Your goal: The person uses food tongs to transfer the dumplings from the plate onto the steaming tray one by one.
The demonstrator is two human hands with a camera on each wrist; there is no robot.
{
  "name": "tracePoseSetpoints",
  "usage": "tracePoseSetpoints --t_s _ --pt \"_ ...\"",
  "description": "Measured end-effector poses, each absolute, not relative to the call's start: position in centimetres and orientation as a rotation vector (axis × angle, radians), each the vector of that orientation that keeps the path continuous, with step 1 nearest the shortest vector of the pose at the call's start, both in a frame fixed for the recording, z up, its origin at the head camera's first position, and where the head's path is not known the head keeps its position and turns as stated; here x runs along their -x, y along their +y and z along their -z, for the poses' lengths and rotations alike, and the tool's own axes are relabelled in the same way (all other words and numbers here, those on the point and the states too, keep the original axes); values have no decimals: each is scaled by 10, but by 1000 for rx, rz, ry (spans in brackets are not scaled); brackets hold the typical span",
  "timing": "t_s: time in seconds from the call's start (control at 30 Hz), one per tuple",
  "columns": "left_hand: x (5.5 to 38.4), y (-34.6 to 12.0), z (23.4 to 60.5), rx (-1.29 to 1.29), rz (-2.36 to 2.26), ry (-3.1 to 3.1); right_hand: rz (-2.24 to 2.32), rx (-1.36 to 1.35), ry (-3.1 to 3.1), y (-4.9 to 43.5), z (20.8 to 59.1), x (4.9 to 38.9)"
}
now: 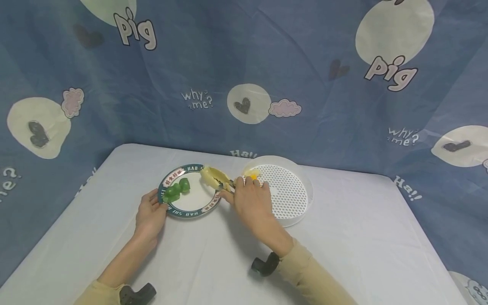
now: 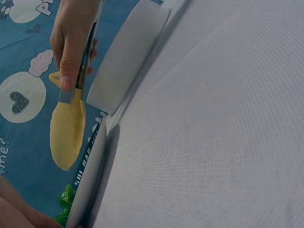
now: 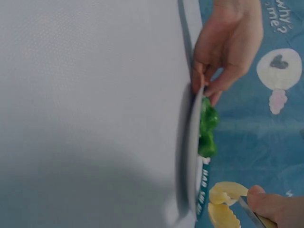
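Note:
My left hand (image 1: 150,214) pinches the near-left rim of a white plate (image 1: 198,197) with a green lettered border. Green pieces (image 1: 176,190), perhaps pepper, lie on the plate's left side. In my right hand (image 1: 254,205) is a pair of tongs (image 1: 214,177) with yellow scoop-shaped heads, held above the plate's right side. The tong heads (image 3: 225,204) look slightly apart in the right wrist view, and I see nothing between them. A shallow round white strainer (image 1: 287,190) with a perforated base stands right of the plate, partly behind my right hand.
Inside the strainer, at its left, is a small yellow and pale piece (image 1: 253,173), partly hidden by my fingers. A white cloth (image 1: 343,237) covers the table. Behind the table hangs a blue printed curtain (image 1: 324,131).

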State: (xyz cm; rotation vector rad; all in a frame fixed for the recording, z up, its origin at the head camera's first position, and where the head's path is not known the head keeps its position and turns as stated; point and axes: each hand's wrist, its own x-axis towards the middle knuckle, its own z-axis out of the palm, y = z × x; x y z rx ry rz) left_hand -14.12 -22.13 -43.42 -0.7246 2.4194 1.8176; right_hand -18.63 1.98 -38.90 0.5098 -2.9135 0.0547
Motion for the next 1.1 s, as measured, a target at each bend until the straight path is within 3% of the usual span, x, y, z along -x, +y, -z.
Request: tracePoseSetpoints --t_s 1.1 --pt "141 -221 433 722 -1801 2417 -28 -309 -2882 118 360 180"
